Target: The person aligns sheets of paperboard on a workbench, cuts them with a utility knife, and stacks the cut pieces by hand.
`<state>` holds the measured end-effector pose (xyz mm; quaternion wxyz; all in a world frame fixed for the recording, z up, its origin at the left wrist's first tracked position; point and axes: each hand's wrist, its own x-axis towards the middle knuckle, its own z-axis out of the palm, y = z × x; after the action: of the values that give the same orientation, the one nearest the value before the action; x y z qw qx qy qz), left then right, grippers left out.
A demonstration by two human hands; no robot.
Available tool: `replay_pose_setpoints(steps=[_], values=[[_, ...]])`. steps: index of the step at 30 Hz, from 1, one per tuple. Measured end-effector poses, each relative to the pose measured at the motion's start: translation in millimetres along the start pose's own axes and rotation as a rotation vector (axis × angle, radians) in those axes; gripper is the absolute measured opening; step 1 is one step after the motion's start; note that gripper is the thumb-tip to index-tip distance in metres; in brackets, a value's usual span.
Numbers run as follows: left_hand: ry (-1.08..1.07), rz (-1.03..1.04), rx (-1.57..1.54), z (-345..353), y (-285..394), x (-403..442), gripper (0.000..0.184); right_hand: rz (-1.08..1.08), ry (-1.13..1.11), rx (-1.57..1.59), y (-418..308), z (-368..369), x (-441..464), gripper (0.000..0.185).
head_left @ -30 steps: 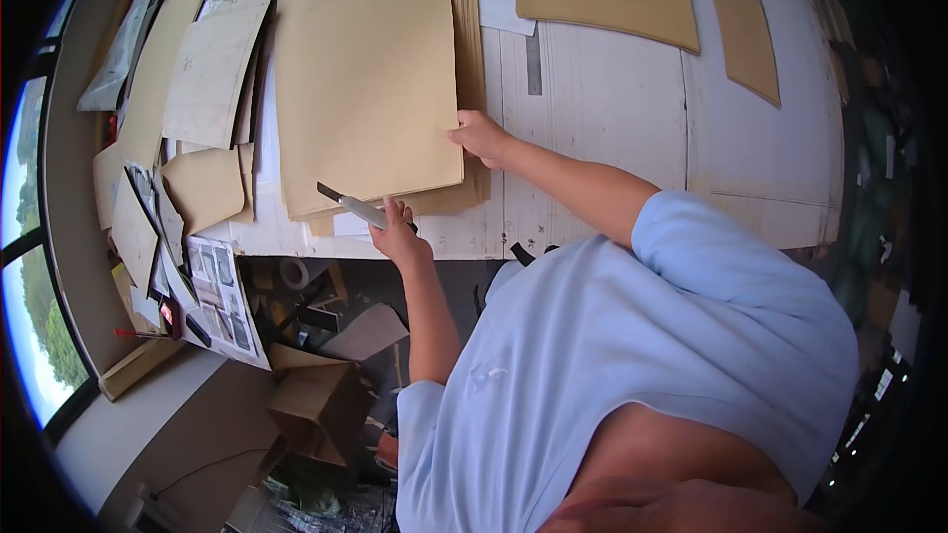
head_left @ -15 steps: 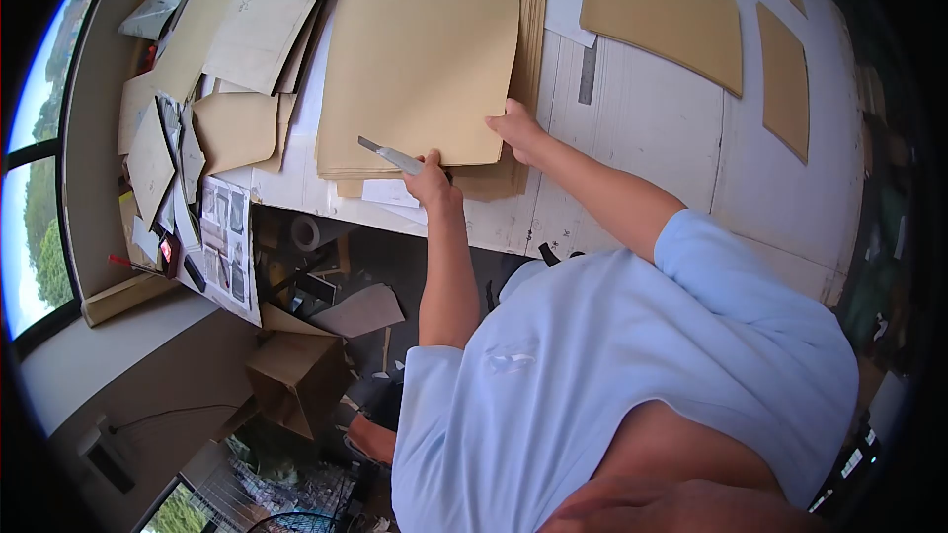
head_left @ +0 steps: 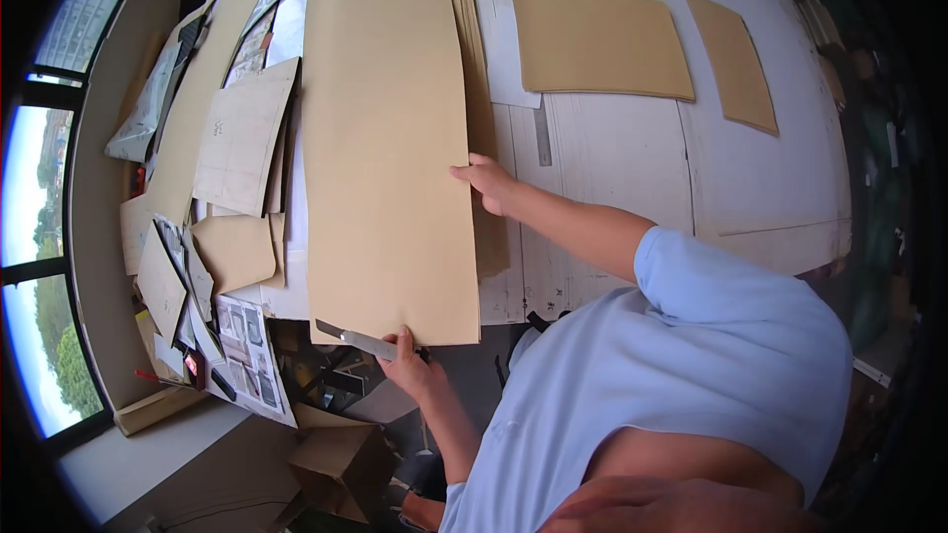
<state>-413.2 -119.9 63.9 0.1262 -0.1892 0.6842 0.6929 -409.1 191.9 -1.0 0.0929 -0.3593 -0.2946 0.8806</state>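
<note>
A long tan cardboard sheet point(head_left: 390, 138) lies over a stack of similar sheets point(head_left: 491, 237) and juts past the table's near edge. My left hand point(head_left: 407, 367) is closed around a grey utility knife point(head_left: 367, 342), its blade pointing left across the sheet's near edge. The thumb of that hand rests on the sheet, so it also pinches the edge. With the thumb on top, my right hand point(head_left: 487, 184) grips the sheet's right edge; its other fingers are mostly hidden underneath.
To the right on the white table point(head_left: 612, 168) lie a stack of cut tan boards point(head_left: 602, 44), another tan board point(head_left: 733, 64) and a metal ruler point(head_left: 542, 136). Cardboard pieces point(head_left: 242, 143) crowd the left side. A cardboard box point(head_left: 341, 469) sits below the table edge.
Both hands have drawn the top sheet toward me, so its near end now hangs past the table edge. The view has also shifted. The knife stays in my left hand.
</note>
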Motion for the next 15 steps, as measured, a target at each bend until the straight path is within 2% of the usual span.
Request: replay_pose_setpoints(steps=[4, 6, 9, 11, 12, 14, 15], values=[[-0.033, -0.123, -0.009, -63.1, 11.4, -18.0, 0.02, -0.064, 0.092, -0.008, -25.1, -26.3, 78.9, 0.03], [0.02, -0.227, -0.008, -97.3, 12.8, -23.4, 0.022, -0.119, 0.105, -0.016, -39.8, -42.0, 124.7, 0.031], [0.016, -0.224, 0.149, -147.7, 11.9, -25.0, 0.025, -0.157, 0.122, -0.004, -70.3, -48.1, 170.4, 0.033], [0.045, -0.197, 0.18, -151.6, 19.1, -26.7, 0.025, -0.098, 0.233, -0.088, -86.6, -38.7, 184.5, 0.036], [0.052, -0.182, 0.216, -152.0, 21.6, -26.2, 0.023, -0.102, 0.22, -0.083, -90.6, -30.7, 188.7, 0.036], [0.054, -0.162, 0.24, -153.1, 21.8, -21.0, 0.021, -0.247, 0.132, -0.451, -100.2, -21.1, 198.6, 0.037], [0.047, -0.135, 0.279, -158.2, 18.3, -12.7, 0.021, -0.307, 0.17, -0.632, -109.1, -14.3, 204.7, 0.033]])
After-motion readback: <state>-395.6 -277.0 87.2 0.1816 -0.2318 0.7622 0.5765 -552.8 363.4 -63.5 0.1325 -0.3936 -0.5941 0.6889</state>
